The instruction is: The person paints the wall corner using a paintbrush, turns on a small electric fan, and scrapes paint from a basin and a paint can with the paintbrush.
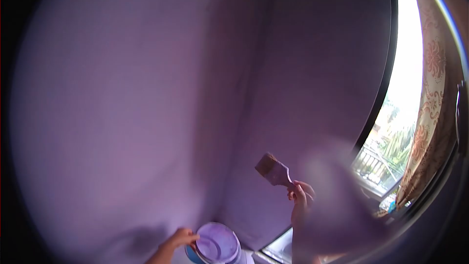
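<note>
My left hand (183,237) is closed on the rim of a round tub (218,242) at the bottom centre; its inside is coated with purple paint. To the right and higher, my right hand (300,193) grips the handle of a wide flat paintbrush (273,169). The brush is tilted, with its bristles toward the upper left, in front of the purple wall and apart from the tub.
Purple walls (112,93) meet in a corner near the middle. At the right stands a bright window (391,132) with a dark frame and a patterned curtain (432,83). A blurred purple shape covers part of the lower right.
</note>
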The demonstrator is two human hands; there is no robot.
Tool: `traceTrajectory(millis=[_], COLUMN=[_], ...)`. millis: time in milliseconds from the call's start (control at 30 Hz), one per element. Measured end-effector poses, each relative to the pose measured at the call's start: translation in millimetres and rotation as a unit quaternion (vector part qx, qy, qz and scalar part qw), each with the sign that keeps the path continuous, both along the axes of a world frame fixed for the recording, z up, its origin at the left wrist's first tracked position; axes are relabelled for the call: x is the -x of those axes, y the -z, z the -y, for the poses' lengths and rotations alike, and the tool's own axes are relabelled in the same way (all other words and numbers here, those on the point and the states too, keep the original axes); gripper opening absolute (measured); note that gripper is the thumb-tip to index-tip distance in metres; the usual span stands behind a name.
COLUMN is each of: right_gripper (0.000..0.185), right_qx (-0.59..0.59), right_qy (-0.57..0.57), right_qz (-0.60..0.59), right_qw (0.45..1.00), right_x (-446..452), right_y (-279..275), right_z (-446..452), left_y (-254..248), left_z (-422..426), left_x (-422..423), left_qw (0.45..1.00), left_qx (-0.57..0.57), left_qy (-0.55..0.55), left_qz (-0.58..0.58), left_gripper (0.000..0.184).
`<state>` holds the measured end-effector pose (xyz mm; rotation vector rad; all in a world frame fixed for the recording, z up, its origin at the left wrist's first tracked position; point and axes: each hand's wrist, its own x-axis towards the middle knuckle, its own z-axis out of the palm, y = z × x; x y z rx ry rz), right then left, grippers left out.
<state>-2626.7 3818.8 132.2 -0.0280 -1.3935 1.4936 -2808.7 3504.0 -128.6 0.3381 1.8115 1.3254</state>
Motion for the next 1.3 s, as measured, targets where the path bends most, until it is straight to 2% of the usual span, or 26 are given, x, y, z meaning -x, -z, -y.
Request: traceTrajectory(millis=[33, 100, 200, 267, 300, 333, 433, 500, 533, 667, 733, 767, 900, 967, 1067, 1100, 1167, 1233, 1300], right_gripper=[0.022, 0.022, 0.019, 0.019, 0.018, 0.017, 0.013, 0.012, 0.012, 0.012, 0.012, 0.013, 0.014, 0.013, 0.012, 0.012, 0.013, 0.013, 0.013], right_qx=[-0.017, -0.044, -0.135, -0.179, -0.175, -0.194, -0.260, -0.279, -0.280, -0.287, -0.308, -0.325, -0.398, -0.389, -0.385, -0.381, -0.326, -0.298, -0.304], right_qy=[0.022, 0.026, 0.041, 0.042, 0.034, 0.059, 0.161, 0.196, 0.189, 0.158, 0.161, 0.175, 0.217, 0.182, 0.176, 0.182, 0.188, 0.197, 0.203], right_qz=[-0.016, -0.004, -0.073, -0.115, -0.145, -0.156, -0.177, -0.201, -0.205, -0.185, -0.149, -0.124, -0.051, -0.052, -0.100, -0.118, -0.142, -0.136, -0.106], right_qw=[0.999, 0.999, 0.987, 0.976, 0.973, 0.967, 0.935, 0.918, 0.918, 0.927, 0.925, 0.921, 0.890, 0.902, 0.900, 0.899, 0.915, 0.924, 0.925], right_x=[13, 42, 74, 101, 115, 123, 140, 148, 157, 193, 208, 214, 232, 224, 222, 216, 209, 183, 185], right_y=[2, 8, -57, -95, -115, -144, -239, -299, -327, -411, -436, -446, -463, -460, -451, -444, -421, -400, -385], right_z=[-8, -43, -36, -49, -59, -62, -64, -69, -71, -71, -64, -58, -50, -46, -47, -48, -56, -56, -61], left_y=[6, 39, 73, 27, 7, -1, -30, -67, -84, -162, -183, -190, -148, -139, -167, -158, -183, -171, -119], left_z=[2, 7, 5, -5, -14, -24, -66, -90, -101, -119, -116, -111, -91, -80, -62, -55, -50, -44, -44], left_x=[-12, -23, -15, -26, -31, -29, -17, -15, -20, -48, -54, -56, -73, -88, -93, -92, -83, -99, -100], left_qw=[0.999, 0.996, 0.995, 0.987, 0.981, 0.985, 0.991, 0.995, 0.992, 0.992, 0.996, 0.995, 0.992, 0.988, 0.988, 0.992, 0.996, 0.998, 0.998], left_qx=[0.035, -0.005, -0.007, -0.042, -0.056, -0.016, -0.032, 0.008, 0.001, -0.054, -0.018, -0.014, -0.058, -0.078, -0.030, -0.013, 0.024, 0.028, 0.056], left_qy=[-0.011, -0.076, -0.099, -0.157, -0.183, -0.168, -0.133, -0.069, -0.073, -0.112, -0.088, -0.084, -0.085, -0.102, -0.129, -0.105, -0.080, -0.047, -0.024], left_qz=[-0.023, 0.046, 0.026, 0.003, -0.008, -0.024, -0.009, -0.077, -0.100, -0.022, 0.030, 0.044, 0.079, 0.080, 0.083, 0.066, 0.037, 0.010, 0.013], left_gripper=[0.033, 0.030, 0.054, 0.033, 0.033, 0.032, 0.024, 0.023, 0.026, 0.025, 0.030, 0.034, 0.039, 0.038, 0.040, 0.040, 0.040, 0.043, 0.045])
